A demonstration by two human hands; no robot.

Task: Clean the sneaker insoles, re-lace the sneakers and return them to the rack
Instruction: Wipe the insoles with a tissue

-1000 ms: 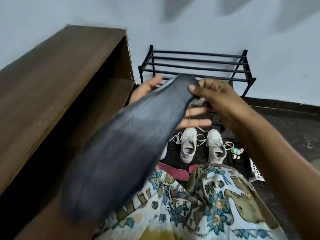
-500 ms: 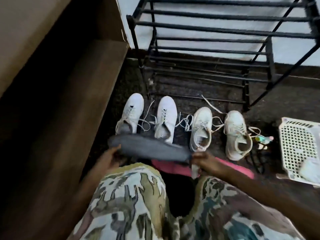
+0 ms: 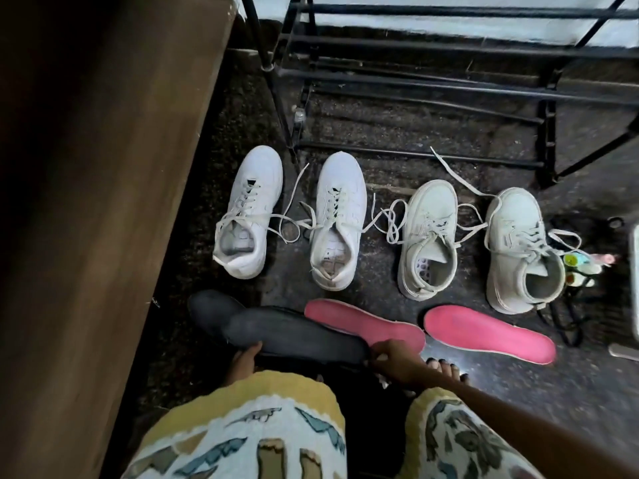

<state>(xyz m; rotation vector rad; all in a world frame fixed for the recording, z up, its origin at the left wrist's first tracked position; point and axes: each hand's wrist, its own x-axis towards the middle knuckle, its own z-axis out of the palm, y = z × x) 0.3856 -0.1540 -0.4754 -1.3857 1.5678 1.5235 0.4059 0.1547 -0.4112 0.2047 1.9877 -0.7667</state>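
Note:
I hold a dark grey insole (image 3: 297,335) low over the floor, my left hand (image 3: 243,363) gripping its near edge and my right hand (image 3: 394,361) pinching its right end. A second dark insole (image 3: 211,311) lies partly under it on the left. Two pink insoles (image 3: 363,323) (image 3: 487,333) lie on the floor to the right. Beyond them stand several white sneakers in a row with loose laces: a white pair (image 3: 249,212) (image 3: 339,219) and a greyer pair (image 3: 428,233) (image 3: 518,247). The black metal rack (image 3: 415,81) stands behind them.
A brown wooden cabinet (image 3: 103,167) fills the left side. Small colourful items (image 3: 584,267) and a black cord lie right of the sneakers. A white basket edge (image 3: 634,271) shows at the far right. My patterned-clad knees (image 3: 259,426) fill the bottom.
The dark insole came down from chest height to just above the floor, beside the other dark insole. My view tilted down to the sneakers and moved closer.

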